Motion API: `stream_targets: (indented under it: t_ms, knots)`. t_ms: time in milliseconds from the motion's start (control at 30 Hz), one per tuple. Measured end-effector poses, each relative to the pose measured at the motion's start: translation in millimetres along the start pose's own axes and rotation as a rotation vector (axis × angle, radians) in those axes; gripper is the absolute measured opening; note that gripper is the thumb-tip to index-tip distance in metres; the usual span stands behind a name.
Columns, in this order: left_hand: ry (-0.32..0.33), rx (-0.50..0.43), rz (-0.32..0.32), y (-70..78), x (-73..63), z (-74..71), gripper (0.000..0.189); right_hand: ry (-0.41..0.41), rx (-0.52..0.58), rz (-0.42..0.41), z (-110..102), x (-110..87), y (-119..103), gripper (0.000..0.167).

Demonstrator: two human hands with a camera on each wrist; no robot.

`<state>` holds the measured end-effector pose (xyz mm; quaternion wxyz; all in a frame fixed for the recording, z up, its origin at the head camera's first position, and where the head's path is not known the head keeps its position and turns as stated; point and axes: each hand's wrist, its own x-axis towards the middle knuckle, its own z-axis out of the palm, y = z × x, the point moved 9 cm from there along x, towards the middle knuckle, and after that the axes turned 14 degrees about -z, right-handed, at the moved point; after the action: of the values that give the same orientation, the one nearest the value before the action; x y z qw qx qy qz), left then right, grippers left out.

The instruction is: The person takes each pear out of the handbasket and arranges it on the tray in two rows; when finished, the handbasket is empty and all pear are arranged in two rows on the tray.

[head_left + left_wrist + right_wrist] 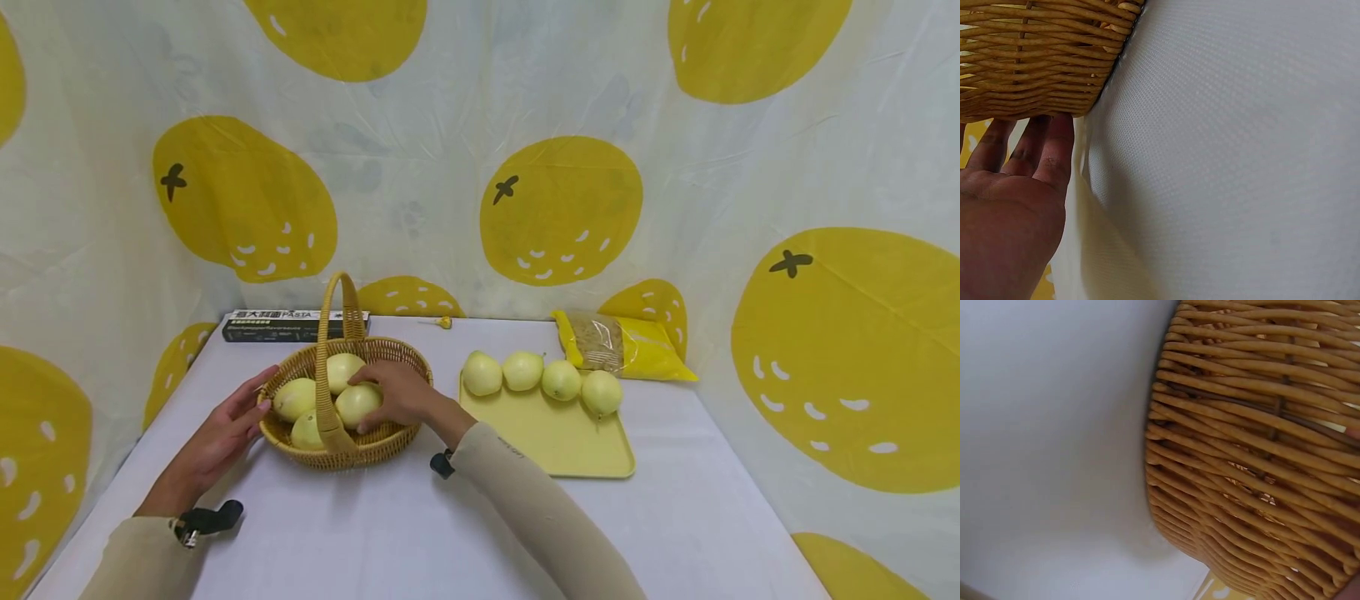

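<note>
A wicker basket (375, 450) with a tall arched handle stands on the left part of the table and contains several pale yellow pears. Reaching in from the right, my right hand (401, 392) holds one pear (356, 407) between thumb and fingers, just right of the handle. Other pears, such as one at the left (294, 399), lie around it. My left hand (217, 446) touches the basket's left side. In the left wrist view, its fingers (1054, 150) extend against the woven wall. The right wrist view mostly shows wicker, with the right hand almost wholly hidden.
Right of the basket lies a yellow tray (558, 442) with several pears (522, 371) lined along its far side. Behind it is a yellow plastic packet (645, 346). A dark pasta box (270, 327) and a small yellow item (444, 322) lie near the back curtain.
</note>
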<state>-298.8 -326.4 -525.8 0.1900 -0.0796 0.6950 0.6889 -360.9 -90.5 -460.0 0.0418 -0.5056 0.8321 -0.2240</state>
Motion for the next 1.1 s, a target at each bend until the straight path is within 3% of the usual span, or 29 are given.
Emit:
stream_targets:
  t_ms: [167,367,1100]
  knots:
    - [-0.002,0.008,0.006,0.3,0.6,0.1,0.074,0.009,-0.061,0.005,1.0,0.0,0.6,0.073]
    - [-0.003,0.004,0.012,2.8,-0.9,1.6,0.074,0.055,-0.061,0.02,-2.0,-2.6,2.0,0.069]
    - [-0.021,-0.024,0.012,1.7,-1.9,0.9,0.074,0.307,0.138,0.062,-43.9,-34.0,5.7,0.068]
